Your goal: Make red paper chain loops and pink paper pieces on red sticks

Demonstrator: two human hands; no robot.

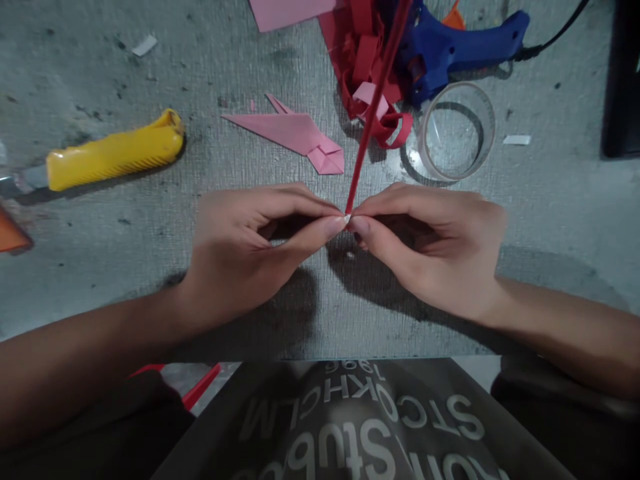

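Now, left hand (250, 247): thumb and forefinger pinched on near end of red stick (371, 123).
Right hand (443, 247): likewise pinched, fingertips meeting the left's.
Red stick: leans from fingertips toward 12–1 o'clock.
Folded pink paper (295, 130): on surface (100, 267), 11 o'clock.
Tape roll (429, 143): 2 o'clock.

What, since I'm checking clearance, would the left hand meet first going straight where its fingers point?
Likely the red stem, pinched at its near end, then the right hand; depth there is unclear.
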